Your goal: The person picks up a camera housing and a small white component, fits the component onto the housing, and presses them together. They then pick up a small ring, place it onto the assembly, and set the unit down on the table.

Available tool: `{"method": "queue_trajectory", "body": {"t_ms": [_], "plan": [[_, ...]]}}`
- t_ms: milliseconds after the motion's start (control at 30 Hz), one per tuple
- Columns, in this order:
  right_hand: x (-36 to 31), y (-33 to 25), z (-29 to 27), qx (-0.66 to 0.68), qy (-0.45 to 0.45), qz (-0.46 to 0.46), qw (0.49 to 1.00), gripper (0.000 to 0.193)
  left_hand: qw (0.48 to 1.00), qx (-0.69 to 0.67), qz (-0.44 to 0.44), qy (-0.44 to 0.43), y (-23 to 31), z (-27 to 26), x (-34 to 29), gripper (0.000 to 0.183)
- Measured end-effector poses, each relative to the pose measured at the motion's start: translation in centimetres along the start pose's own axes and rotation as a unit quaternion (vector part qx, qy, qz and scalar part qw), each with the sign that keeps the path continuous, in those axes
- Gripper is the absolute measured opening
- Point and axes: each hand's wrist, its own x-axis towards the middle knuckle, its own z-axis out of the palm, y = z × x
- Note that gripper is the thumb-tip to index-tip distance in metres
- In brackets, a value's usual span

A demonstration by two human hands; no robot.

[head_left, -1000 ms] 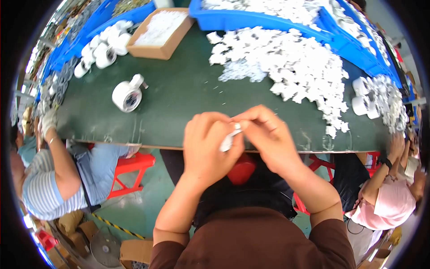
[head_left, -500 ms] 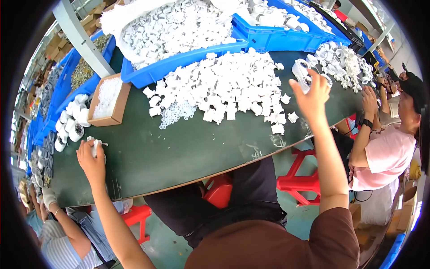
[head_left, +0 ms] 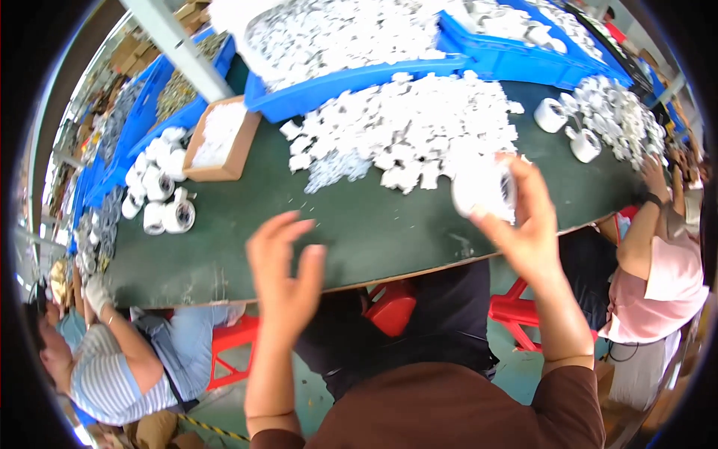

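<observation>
My right hand (head_left: 527, 224) grips a white round plastic fitting (head_left: 479, 187) with a dark inside, held up over the right half of the green table. Its fingers and thumb lie around the fitting's right side. Near the table's front edge, my left hand (head_left: 284, 273) is bare, its fingers and thumb apart. Beyond the raised fitting spreads a heap of small white plastic pieces (head_left: 419, 123). At that heap's near left lie small clear rings (head_left: 340, 168). To the left, similar white fittings (head_left: 178, 215) stand in a cluster on the table.
A cardboard box (head_left: 213, 170) of small pale parts stands at the left. Blue bins (head_left: 359, 84) line the far side. Two white fittings (head_left: 585, 144) sit by another white heap (head_left: 621, 120) at the right. Co-workers sit at both ends, on the left in a striped shirt (head_left: 123, 374).
My right hand has come back from the far right with a white fitting. My left hand has let go of its white piece by the left cluster and moved right, toward me.
</observation>
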Motion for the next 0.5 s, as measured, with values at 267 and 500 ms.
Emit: {"method": "queue_trajectory", "body": {"t_ms": [267,500], "plan": [[-4.6,-1.3,12.2,0.073,-0.167,-0.001,0.983,0.072,0.968,-0.24,-0.037,0.055,4.9,5.5,-1.7,0.05],[-1.5,-2.7,10.6,0.126,-0.222,-0.004,0.967,0.052,0.991,-0.124,-0.003,0.042,3.4,3.3,-2.0,0.041]]}}
